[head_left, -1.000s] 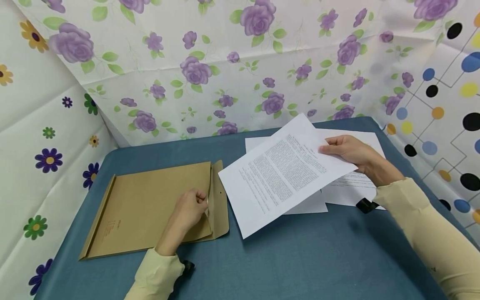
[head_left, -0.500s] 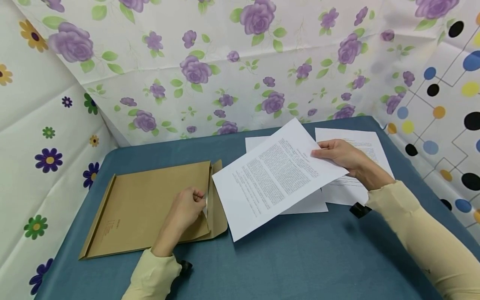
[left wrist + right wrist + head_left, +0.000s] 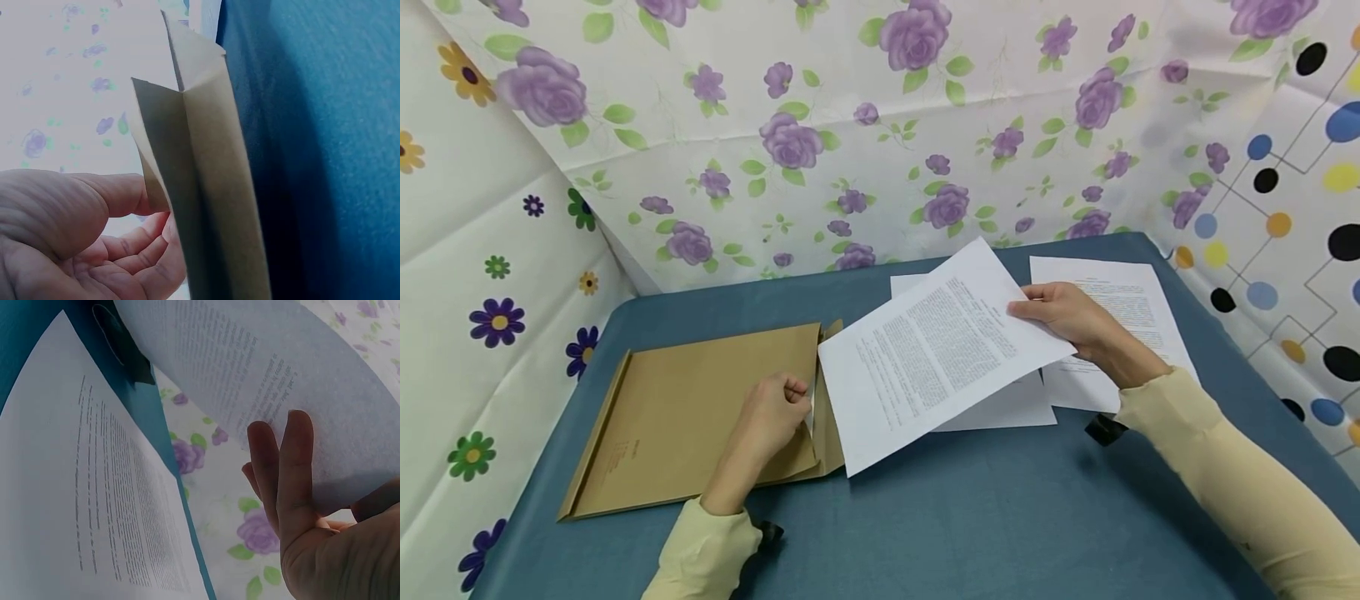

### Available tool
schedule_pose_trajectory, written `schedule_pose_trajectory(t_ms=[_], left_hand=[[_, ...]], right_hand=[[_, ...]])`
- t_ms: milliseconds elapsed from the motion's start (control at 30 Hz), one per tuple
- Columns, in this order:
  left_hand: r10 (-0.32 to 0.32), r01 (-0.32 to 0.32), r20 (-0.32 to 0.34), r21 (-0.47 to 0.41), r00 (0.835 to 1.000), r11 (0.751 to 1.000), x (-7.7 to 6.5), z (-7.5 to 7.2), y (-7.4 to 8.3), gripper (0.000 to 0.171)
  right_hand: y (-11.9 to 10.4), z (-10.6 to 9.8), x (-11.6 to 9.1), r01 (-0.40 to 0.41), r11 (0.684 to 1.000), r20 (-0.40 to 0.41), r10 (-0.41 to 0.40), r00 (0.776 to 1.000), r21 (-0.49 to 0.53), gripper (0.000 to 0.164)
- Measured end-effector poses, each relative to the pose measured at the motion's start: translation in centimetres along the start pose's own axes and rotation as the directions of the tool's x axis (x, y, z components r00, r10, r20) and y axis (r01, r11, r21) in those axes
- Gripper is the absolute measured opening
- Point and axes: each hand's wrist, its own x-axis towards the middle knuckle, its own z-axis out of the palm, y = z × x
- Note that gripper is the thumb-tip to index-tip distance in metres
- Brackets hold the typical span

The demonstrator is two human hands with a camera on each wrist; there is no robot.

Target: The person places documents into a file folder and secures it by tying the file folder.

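A brown paper envelope (image 3: pixel 692 408) lies flat on the left of the table, with its flap end to the right. At that end my left hand (image 3: pixel 769 421) pinches the upper layer by its edge. In the left wrist view, thumb and fingers hold the brown edge (image 3: pixel 156 144), and the mouth gapes. My right hand (image 3: pixel 1075 323) grips a printed sheet of paper (image 3: pixel 917 375) by its right end, thumb on top, fingers beneath in the right wrist view. The sheet is tilted above the table, its left corner over the envelope's flap, hiding part of it.
Another white sheet (image 3: pixel 1000 412) lies partly covered below the held one. A printed page (image 3: pixel 1138 308) rests at the right back of the blue table (image 3: pixel 970 517). Patterned cloths (image 3: pixel 850 125) hang behind and at both sides.
My right hand has moved left with the sheet, bringing its left corner over the envelope's flap. More of the right-hand page is uncovered. The left hand keeps its hold, almost still.
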Motion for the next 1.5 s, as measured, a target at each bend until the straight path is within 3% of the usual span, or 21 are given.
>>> schedule_pose_trajectory(t_ms=[367, 833, 1367, 1500], left_hand=[[0.004, -0.004, -0.023, 0.025, 1.000, 1.000, 0.2, 0.0, 0.0, 0.016], [0.015, -0.013, -0.036, 0.047, 0.999, 0.999, 0.3, 0.0, 0.1, 0.015], [0.015, -0.012, -0.049, 0.060, 0.999, 0.998, 0.4, 0.2, 0.3, 0.016], [0.016, -0.012, -0.056, 0.065, 0.998, 0.998, 0.4, 0.1, 0.3, 0.015]], right_hand=[[0.0, 2.1, 0.4, 0.019, 0.998, -0.053, -0.015, 0.998, 0.068, 0.048], [0.8, 4.8, 0.6, 0.010, 0.998, -0.164, 0.000, 0.987, 0.062, 0.046], [2.0, 9.4, 0.4, 0.033, 0.970, -0.012, -0.031, 0.999, 0.241, 0.041], [2.0, 10.3, 0.4, 0.050, 0.969, 0.024, -0.058, 0.998, 0.244, 0.041]])
